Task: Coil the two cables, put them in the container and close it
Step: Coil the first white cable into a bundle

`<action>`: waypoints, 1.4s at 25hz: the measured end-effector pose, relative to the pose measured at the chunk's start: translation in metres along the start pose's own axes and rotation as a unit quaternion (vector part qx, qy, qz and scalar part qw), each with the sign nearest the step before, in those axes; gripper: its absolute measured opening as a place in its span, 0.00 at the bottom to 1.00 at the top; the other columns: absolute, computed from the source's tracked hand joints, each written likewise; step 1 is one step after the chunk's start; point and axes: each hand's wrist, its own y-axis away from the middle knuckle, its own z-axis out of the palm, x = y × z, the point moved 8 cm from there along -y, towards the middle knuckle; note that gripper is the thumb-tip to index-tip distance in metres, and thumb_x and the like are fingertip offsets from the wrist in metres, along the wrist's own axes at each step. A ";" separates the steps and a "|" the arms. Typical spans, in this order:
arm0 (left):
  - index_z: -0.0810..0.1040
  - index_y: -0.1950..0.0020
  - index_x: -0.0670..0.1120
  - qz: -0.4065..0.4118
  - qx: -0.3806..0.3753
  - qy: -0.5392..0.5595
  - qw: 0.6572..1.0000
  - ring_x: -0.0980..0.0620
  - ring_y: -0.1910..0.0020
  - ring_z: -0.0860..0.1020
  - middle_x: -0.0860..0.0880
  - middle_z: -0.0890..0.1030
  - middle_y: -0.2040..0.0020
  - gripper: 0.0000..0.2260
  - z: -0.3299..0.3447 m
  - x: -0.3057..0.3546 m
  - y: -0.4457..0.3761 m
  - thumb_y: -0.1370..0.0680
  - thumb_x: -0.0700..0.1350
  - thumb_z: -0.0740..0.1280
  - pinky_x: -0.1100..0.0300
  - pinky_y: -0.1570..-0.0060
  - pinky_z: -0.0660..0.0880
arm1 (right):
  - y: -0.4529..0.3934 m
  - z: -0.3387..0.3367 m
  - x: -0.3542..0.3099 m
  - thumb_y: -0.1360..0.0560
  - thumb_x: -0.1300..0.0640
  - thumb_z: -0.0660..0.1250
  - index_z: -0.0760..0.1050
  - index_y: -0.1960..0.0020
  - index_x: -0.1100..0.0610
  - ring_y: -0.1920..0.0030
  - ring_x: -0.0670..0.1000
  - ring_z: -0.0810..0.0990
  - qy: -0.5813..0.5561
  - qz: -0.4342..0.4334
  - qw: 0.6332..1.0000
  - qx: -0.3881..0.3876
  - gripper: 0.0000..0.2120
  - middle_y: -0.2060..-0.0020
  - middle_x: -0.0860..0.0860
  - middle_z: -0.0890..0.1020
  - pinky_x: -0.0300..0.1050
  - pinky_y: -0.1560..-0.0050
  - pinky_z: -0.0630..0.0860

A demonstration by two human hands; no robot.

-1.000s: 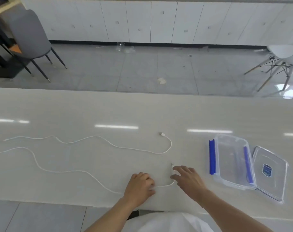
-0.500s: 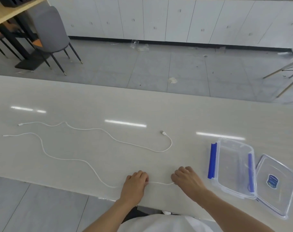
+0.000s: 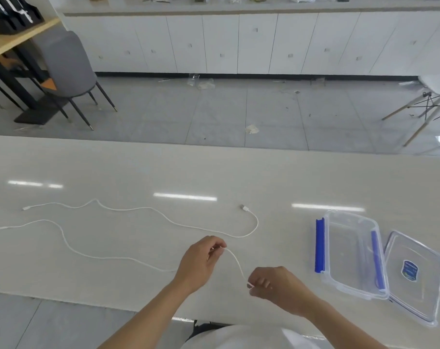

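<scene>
Right hand (image 3: 276,283) pinches the plug end of the nearer thin white cable (image 3: 70,248), left hand (image 3: 201,258) pinches it just further along. Second thin white cable (image 3: 163,217) lies loose behind. One clear plastic container (image 3: 352,253), one clear lid (image 3: 415,278), both right of the hands.

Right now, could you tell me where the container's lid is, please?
In the head view, the lid lies flat on the table at far right, tucked against the open container.
</scene>
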 end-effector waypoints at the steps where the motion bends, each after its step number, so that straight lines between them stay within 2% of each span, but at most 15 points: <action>1: 0.81 0.47 0.52 0.007 0.002 0.011 1.000 0.58 0.51 0.81 0.60 0.83 0.51 0.05 -0.004 0.002 -0.003 0.19 0.45 0.66 0.61 0.48 0.78 | 0.002 0.000 -0.010 0.28 0.51 0.71 0.82 0.54 0.47 0.63 0.40 0.79 -0.041 0.002 0.999 -0.005 0.04 0.65 0.41 0.82 0.42 0.53 0.78; 3: 0.81 0.49 0.54 0.014 0.005 0.031 0.999 0.58 0.51 0.81 0.60 0.83 0.52 0.05 -0.012 0.006 -0.008 0.19 0.45 0.66 0.62 0.49 0.78 | 0.004 0.000 -0.030 0.29 0.53 0.71 0.83 0.55 0.48 0.65 0.39 0.79 -0.127 0.003 0.992 -0.018 0.04 0.66 0.43 0.84 0.39 0.57 0.77; 6: 0.81 0.50 0.55 0.010 0.008 0.063 0.998 0.58 0.53 0.81 0.60 0.83 0.54 0.06 -0.023 0.008 -0.015 0.19 0.44 0.67 0.66 0.52 0.76 | 0.001 0.004 -0.056 0.27 0.57 0.69 0.84 0.50 0.52 0.62 0.46 0.84 -0.251 0.005 0.967 -0.051 0.08 0.63 0.51 0.88 0.38 0.58 0.77; 8: 0.81 0.50 0.56 0.005 0.001 0.075 0.997 0.59 0.54 0.81 0.60 0.83 0.55 0.06 -0.029 0.007 -0.018 0.19 0.44 0.66 0.70 0.54 0.75 | -0.004 0.008 -0.069 0.25 0.60 0.67 0.84 0.46 0.56 0.60 0.50 0.85 -0.312 0.007 0.948 -0.063 0.09 0.59 0.56 0.89 0.41 0.58 0.79; 10: 0.81 0.51 0.56 0.002 -0.011 0.081 0.997 0.60 0.56 0.80 0.61 0.83 0.56 0.07 -0.034 0.005 -0.020 0.19 0.45 0.66 0.71 0.56 0.74 | -0.010 0.009 -0.083 0.23 0.64 0.66 0.83 0.46 0.61 0.57 0.54 0.86 -0.376 0.000 0.924 -0.069 0.09 0.54 0.60 0.88 0.45 0.57 0.79; 13: 0.80 0.53 0.57 0.003 -0.032 0.091 0.995 0.60 0.60 0.79 0.60 0.83 0.58 0.07 -0.037 0.000 -0.020 0.20 0.47 0.65 0.71 0.59 0.73 | -0.020 0.003 -0.104 0.22 0.65 0.67 0.82 0.45 0.62 0.51 0.59 0.86 -0.475 -0.033 0.878 -0.056 0.08 0.49 0.63 0.87 0.46 0.51 0.80; 15: 0.80 0.55 0.59 0.005 -0.058 0.102 0.993 0.60 0.62 0.78 0.60 0.83 0.60 0.07 -0.035 -0.001 -0.016 0.21 0.47 0.65 0.65 0.59 0.75 | -0.027 -0.004 -0.114 0.23 0.64 0.69 0.83 0.46 0.61 0.47 0.62 0.86 -0.522 -0.047 0.851 -0.033 0.08 0.47 0.63 0.86 0.48 0.46 0.81; 17: 0.80 0.56 0.61 0.008 -0.081 0.123 0.989 0.58 0.62 0.79 0.60 0.83 0.60 0.11 -0.035 -0.003 -0.013 0.23 0.45 0.64 0.60 0.58 0.77 | -0.038 -0.008 -0.123 0.25 0.64 0.70 0.82 0.47 0.62 0.45 0.64 0.85 -0.560 -0.053 0.827 -0.004 0.07 0.46 0.65 0.85 0.50 0.46 0.81; 19: 0.79 0.56 0.64 0.017 -0.087 0.102 0.991 0.61 0.63 0.79 0.62 0.83 0.61 0.12 -0.039 -0.004 -0.010 0.22 0.48 0.60 0.66 0.61 0.75 | -0.050 -0.012 -0.130 0.25 0.65 0.71 0.81 0.48 0.62 0.44 0.64 0.84 -0.587 -0.061 0.807 0.035 0.06 0.45 0.65 0.85 0.53 0.47 0.81; 21: 0.77 0.56 0.60 0.031 -0.087 0.067 0.993 0.62 0.68 0.76 0.62 0.81 0.64 0.10 -0.046 -0.003 -0.007 0.20 0.56 0.57 0.69 0.66 0.69 | -0.059 -0.015 -0.132 0.26 0.65 0.72 0.80 0.45 0.64 0.41 0.63 0.83 -0.612 -0.065 0.784 0.087 0.10 0.43 0.64 0.84 0.55 0.51 0.82; 24: 0.78 0.50 0.55 0.037 -0.114 0.032 0.992 0.61 0.67 0.75 0.58 0.80 0.65 0.11 -0.049 -0.006 0.000 0.18 0.54 0.57 0.66 0.63 0.71 | -0.070 -0.014 -0.126 0.29 0.64 0.72 0.80 0.38 0.62 0.39 0.58 0.83 -0.647 -0.049 0.745 0.158 0.19 0.41 0.60 0.85 0.46 0.49 0.84; 26: 0.78 0.47 0.55 0.039 -0.133 -0.016 0.990 0.60 0.64 0.77 0.57 0.81 0.63 0.11 -0.054 -0.007 0.005 0.17 0.53 0.56 0.62 0.57 0.75 | -0.079 -0.009 -0.125 0.27 0.66 0.70 0.80 0.37 0.61 0.39 0.56 0.83 -0.653 -0.043 0.733 0.186 0.18 0.41 0.58 0.85 0.45 0.43 0.82; 29: 0.76 0.46 0.54 0.056 -0.151 -0.103 0.981 0.51 0.57 0.80 0.53 0.84 0.58 0.13 -0.067 -0.010 0.010 0.17 0.56 0.54 0.56 0.55 0.75 | -0.086 -0.004 -0.130 0.24 0.73 0.67 0.82 0.40 0.60 0.40 0.52 0.84 -0.616 -0.035 0.755 0.223 0.16 0.43 0.55 0.86 0.46 0.40 0.77; 32: 0.77 0.47 0.53 0.093 -0.170 -0.150 0.969 0.49 0.55 0.79 0.53 0.83 0.55 0.12 -0.085 -0.006 0.013 0.18 0.57 0.56 0.57 0.59 0.70 | -0.086 -0.005 -0.139 0.23 0.71 0.66 0.85 0.45 0.53 0.44 0.44 0.85 -0.446 0.001 0.856 0.263 0.17 0.49 0.46 0.89 0.39 0.44 0.77; 35: 0.78 0.50 0.53 0.109 -0.150 -0.141 0.973 0.56 0.61 0.74 0.57 0.77 0.61 0.11 -0.119 -0.001 0.005 0.21 0.58 0.61 0.59 0.60 0.69 | -0.093 0.006 -0.151 0.21 0.67 0.66 0.84 0.47 0.53 0.54 0.43 0.85 -0.350 0.009 0.918 0.185 0.13 0.58 0.43 0.89 0.33 0.52 0.78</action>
